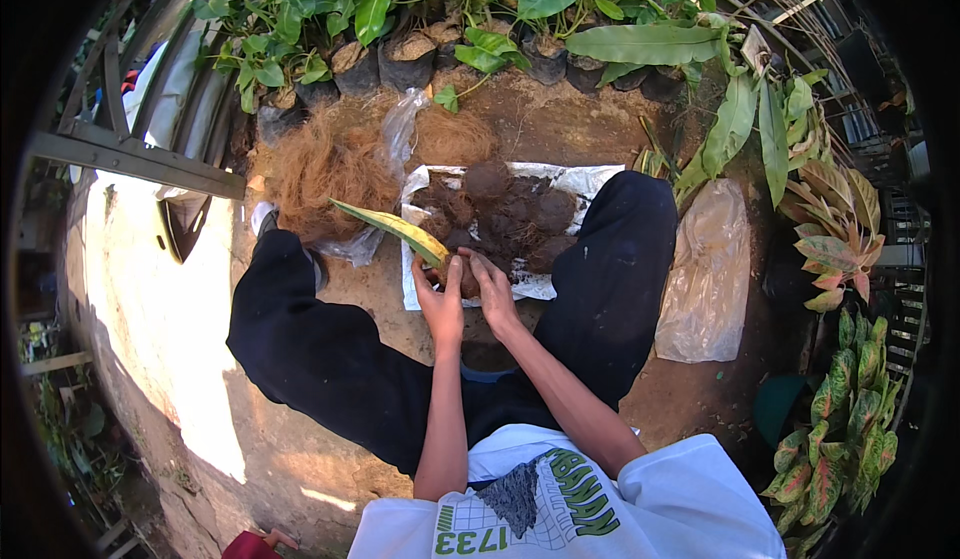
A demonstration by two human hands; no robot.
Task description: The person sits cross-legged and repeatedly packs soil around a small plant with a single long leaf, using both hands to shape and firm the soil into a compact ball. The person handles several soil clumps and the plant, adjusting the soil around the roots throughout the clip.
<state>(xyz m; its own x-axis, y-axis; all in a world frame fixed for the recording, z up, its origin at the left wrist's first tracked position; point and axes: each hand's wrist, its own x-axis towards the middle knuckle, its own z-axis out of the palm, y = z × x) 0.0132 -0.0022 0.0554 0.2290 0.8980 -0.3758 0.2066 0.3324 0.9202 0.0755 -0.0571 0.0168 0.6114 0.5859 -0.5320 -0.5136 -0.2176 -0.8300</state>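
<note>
My left hand (441, 305) and my right hand (491, 290) are cupped around a brown fibre-wrapped ball (469, 283), partly hidden by the fingers. From the ball a variegated yellow-and-green leaf (397, 229), like a snake plant's, leans up to the left. Just beyond my hands lies a white plastic sheet (607, 176) on the ground between my legs. Several dark, round balls (487, 180) of soil and fibre are heaped on it.
Loose coconut fibre (330, 169) lies left of the sheet beside clear plastic (399, 124). Potted leafy plants (405, 56) line the far side. A plastic bag (705, 281) rests by my right knee. Another person's hand (280, 539) shows at bottom left.
</note>
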